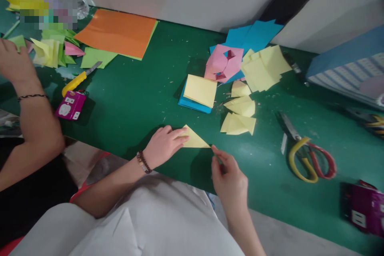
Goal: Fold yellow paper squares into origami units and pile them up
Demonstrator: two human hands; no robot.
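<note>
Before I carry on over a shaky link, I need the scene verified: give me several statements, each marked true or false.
The left hand presses on a folded yellow paper. True.
The right hand holds the scissors. False; its fingers are at the folded paper's right corner.
The scissors lie right of the folded paper. True.
The orange sheet lies beneath the pink paper shape. False; they lie apart, the orange sheet further left.
A yellow-handled cutter lies beside a purple box. True.
</note>
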